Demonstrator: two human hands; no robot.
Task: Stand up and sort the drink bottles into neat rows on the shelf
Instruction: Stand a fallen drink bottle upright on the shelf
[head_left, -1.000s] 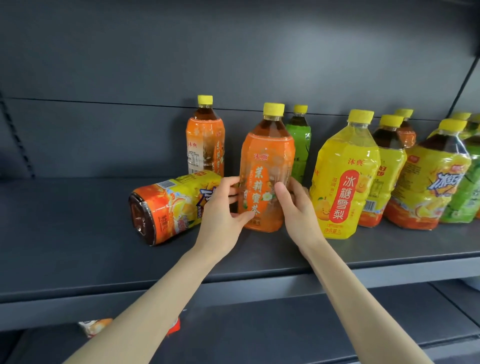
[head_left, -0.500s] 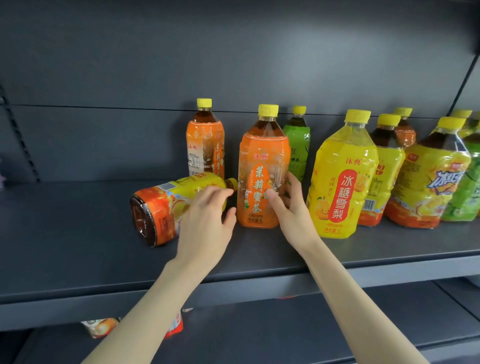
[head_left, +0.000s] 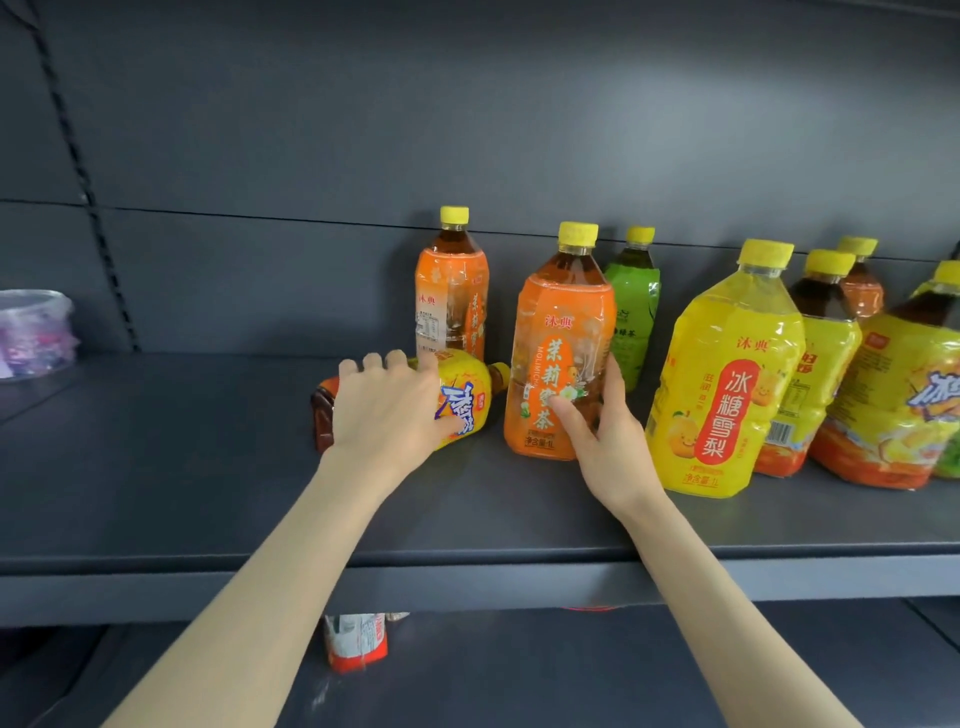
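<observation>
On the dark grey shelf (head_left: 182, 467) a yellow-and-orange bottle (head_left: 470, 400) lies on its side, cap toward the right. My left hand (head_left: 387, 410) is wrapped over its middle. Right of it an orange jasmine-tea bottle (head_left: 558, 343) stands upright with my right hand (head_left: 605, 436) holding its lower right side. A second orange bottle (head_left: 451, 296) and a green bottle (head_left: 635, 306) stand behind. Further right stand a large yellow pear-drink bottle (head_left: 727, 374) and several more yellow-capped bottles (head_left: 826, 364).
A clear plastic tub (head_left: 34, 332) with purple contents sits at the far left of the shelf. On the lower shelf (head_left: 571, 675) a red-and-white package (head_left: 356, 642) shows under the shelf lip. The back panel is dark metal.
My left hand left the orange upright bottle, moved left and closed over the lying bottle. My right hand stayed on the orange bottle. The view shifted left, revealing the plastic tub.
</observation>
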